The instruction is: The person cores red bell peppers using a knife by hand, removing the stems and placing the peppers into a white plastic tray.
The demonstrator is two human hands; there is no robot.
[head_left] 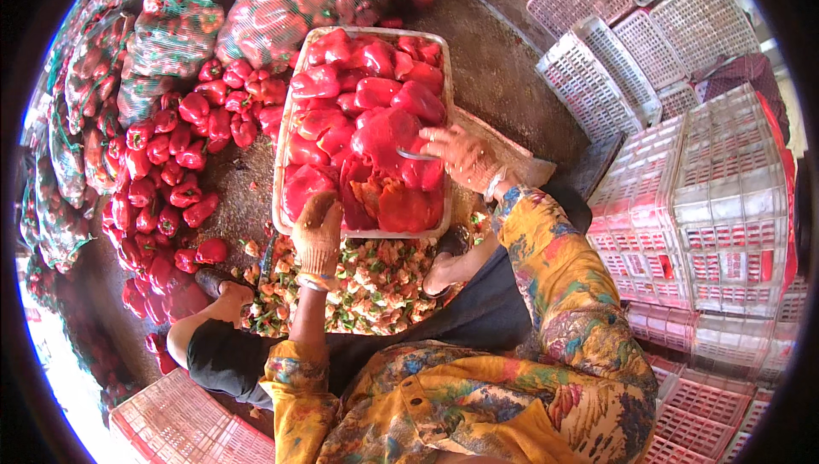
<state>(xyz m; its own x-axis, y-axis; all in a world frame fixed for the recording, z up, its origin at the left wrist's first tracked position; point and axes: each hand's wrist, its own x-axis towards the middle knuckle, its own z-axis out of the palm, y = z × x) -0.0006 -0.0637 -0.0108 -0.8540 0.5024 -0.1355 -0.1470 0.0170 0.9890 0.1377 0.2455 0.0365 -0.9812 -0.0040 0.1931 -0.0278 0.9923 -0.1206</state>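
Note:
A white plastic crate (282, 170) full of glossy red bell peppers (376, 93) stands before me. Over its right side, my gloved right hand (465, 157) is closed around a thin curved metal tool (415, 155), whose tip reaches over a large pepper. Below the tool lie opened peppers (394, 206) with torn orange-red insides. At the crate's near left corner is my gloved left hand (316, 238). Its fingers are loosely bent, with the thumb apart and nothing visible between them. Between my feet lies a heap of cut-out pepper cores (367, 285), pale with green stems.
Loose whole red peppers (175, 157) cover the floor to the left. Behind them are stuffed mesh sacks (173, 46). Stacked plastic crates (682, 200) rise close on my right, with more crates (593, 72) beyond. Another crate (192, 421) stands at lower left.

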